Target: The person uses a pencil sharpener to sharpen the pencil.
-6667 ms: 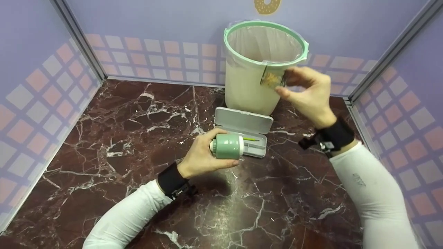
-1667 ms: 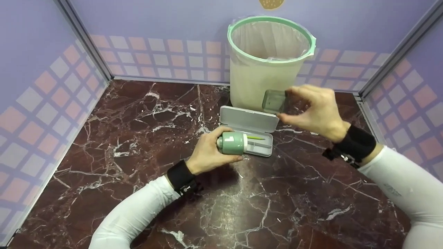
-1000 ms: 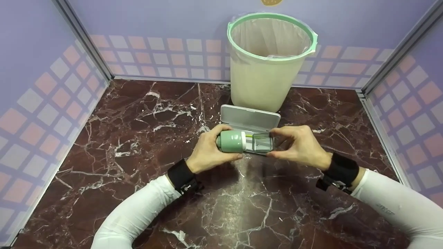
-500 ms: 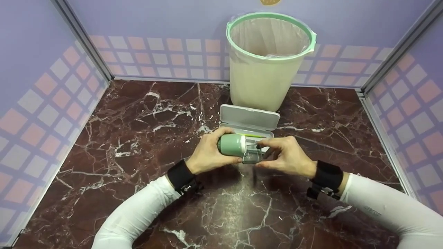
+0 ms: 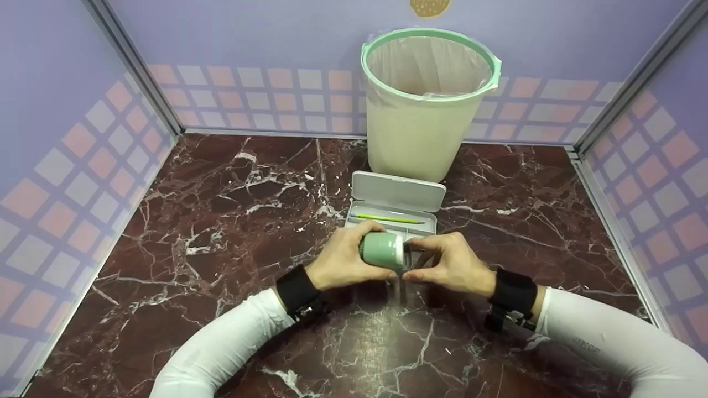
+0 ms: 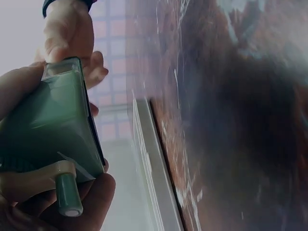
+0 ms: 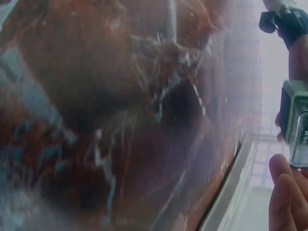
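Note:
My left hand (image 5: 345,262) grips a green hand-crank pencil sharpener (image 5: 381,250), which lies sideways above the table with its white end toward the right. The crank handle (image 6: 68,192) shows in the left wrist view, near the left fingers. At the white end, my right hand (image 5: 451,264) pinches the clear shavings container (image 7: 301,144) between thumb and fingers. That container sits right up against the sharpener, mostly inside it in the head view. Behind the hands, a green pencil (image 5: 387,219) lies in an open grey pencil case (image 5: 398,190), whose front part the hands partly cover.
A tall cream trash bin (image 5: 420,132) with a green rim and plastic liner stands behind the pencil case. Small white bits lie on the dark marbled table (image 5: 265,232) left of the case. Lilac tiled panels (image 5: 249,94) enclose the back and sides.
Earlier the right hand held the container with yellowish shavings by the bin's rim. It then brought it back without visible shavings and pushed it against the sharpener's end. Both hands moved slightly nearer me.

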